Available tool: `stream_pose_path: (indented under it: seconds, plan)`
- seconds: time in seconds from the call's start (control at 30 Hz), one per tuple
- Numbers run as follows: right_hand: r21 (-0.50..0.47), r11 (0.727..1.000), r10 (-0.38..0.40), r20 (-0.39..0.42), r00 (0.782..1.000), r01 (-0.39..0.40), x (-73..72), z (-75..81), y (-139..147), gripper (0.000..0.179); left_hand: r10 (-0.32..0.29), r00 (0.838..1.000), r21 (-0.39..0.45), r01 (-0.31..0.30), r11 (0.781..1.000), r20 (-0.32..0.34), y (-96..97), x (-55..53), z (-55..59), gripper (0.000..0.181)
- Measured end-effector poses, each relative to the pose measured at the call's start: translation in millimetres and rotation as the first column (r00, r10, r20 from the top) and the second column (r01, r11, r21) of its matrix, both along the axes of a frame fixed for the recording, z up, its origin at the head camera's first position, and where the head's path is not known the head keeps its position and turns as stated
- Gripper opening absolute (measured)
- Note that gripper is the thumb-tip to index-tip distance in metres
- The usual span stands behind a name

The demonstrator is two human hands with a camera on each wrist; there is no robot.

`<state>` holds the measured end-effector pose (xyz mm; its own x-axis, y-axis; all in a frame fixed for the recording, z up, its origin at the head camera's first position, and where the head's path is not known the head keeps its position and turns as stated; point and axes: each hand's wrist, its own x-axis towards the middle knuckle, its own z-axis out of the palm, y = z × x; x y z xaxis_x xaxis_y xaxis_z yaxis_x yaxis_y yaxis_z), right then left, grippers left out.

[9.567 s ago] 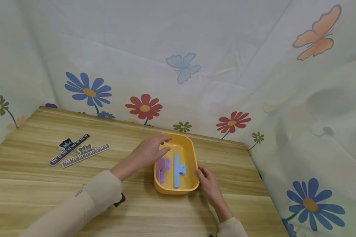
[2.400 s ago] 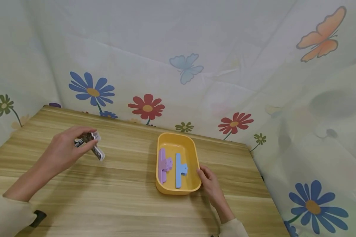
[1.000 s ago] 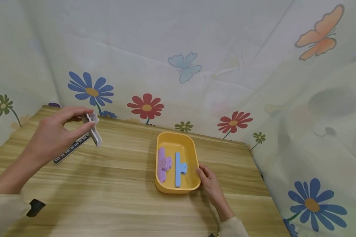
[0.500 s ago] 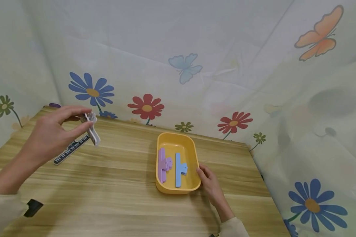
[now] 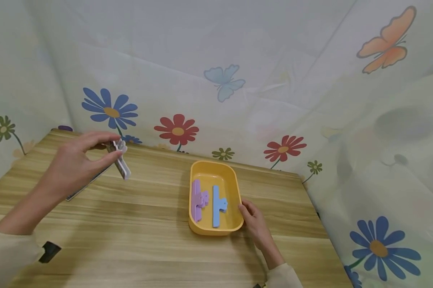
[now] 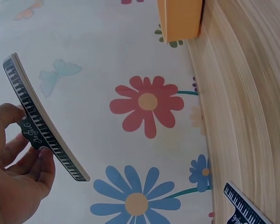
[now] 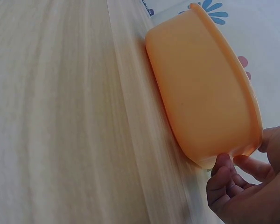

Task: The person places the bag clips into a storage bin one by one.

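My left hand (image 5: 76, 164) pinches a piano-key patterned music clip (image 5: 123, 166) between thumb and fingers, raised above the left side of the table. In the left wrist view the clip (image 6: 43, 122) shows black-and-white keys and a dark handle with white lettering. A similar dark clip (image 6: 242, 205) lies on the table, mostly hidden behind my left hand in the head view. My right hand (image 5: 257, 228) grips the right rim of a yellow plastic bin (image 5: 216, 233), thumb over the edge, fingers against the outer wall. Inside lie purple clips (image 5: 196, 204), overlapping, and a blue clip (image 5: 216, 206).
The wood-grain table (image 5: 148, 248) ends at the back against a hanging cloth (image 5: 159, 72) printed with flowers and butterflies. The cloth also stands along the right side. The bin sits right of the table's middle, fairly near the back edge.
Earlier both piano-key clips lay on the table and my left hand was over the bin. It has since lifted one clip, and just now shifted slightly right. My right hand stays on the bin.
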<state>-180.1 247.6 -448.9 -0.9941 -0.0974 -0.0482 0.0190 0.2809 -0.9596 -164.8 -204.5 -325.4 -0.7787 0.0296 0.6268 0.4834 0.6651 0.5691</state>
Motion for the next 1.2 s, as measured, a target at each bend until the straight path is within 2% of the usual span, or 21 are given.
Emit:
stream_pose_path:
  seconds: [0.13, 0.33, 0.47, 0.73, 0.93, 1.2]
  plan:
    - [0.013, 1.000, -0.015, -0.016, 1.000, 0.015, -1.7, -5.7, 1.2, 0.040, -0.007, 1.000, -0.005, 0.007, 1.000, 0.024, 5.4, -1.4, -2.5, 0.039]
    - [0.024, 0.999, -0.022, -0.016, 1.000, 0.023, -2.6, -6.4, 0.6, 0.040, -0.034, 0.999, -0.007, 0.034, 0.999, 0.015, 15.6, -3.6, -3.2, 0.039]
    - [0.002, 1.000, -0.014, 0.007, 1.000, 0.014, -1.5, -1.6, -0.3, 0.039, -0.060, 0.998, -0.017, 0.060, 0.998, 0.004, 23.9, -6.7, -4.0, 0.038]
    - [0.001, 1.000, 0.019, 0.016, 1.000, -0.019, 8.2, 19.1, -7.9, 0.038, -0.108, 0.994, -0.016, 0.108, 0.994, 0.007, 43.8, -14.7, -9.8, 0.037]
    - [0.008, 1.000, 0.017, 0.018, 1.000, -0.017, 9.7, 21.3, -9.7, 0.039, -0.145, 0.989, -0.015, 0.145, 0.989, 0.018, 60.5, -17.9, -11.2, 0.038]
    - [0.005, 1.000, 0.016, 0.025, 1.000, -0.016, 9.3, 21.3, -9.5, 0.039, -0.219, 0.975, 0.013, 0.219, 0.976, 0.038, 80.6, -23.6, -13.9, 0.038]
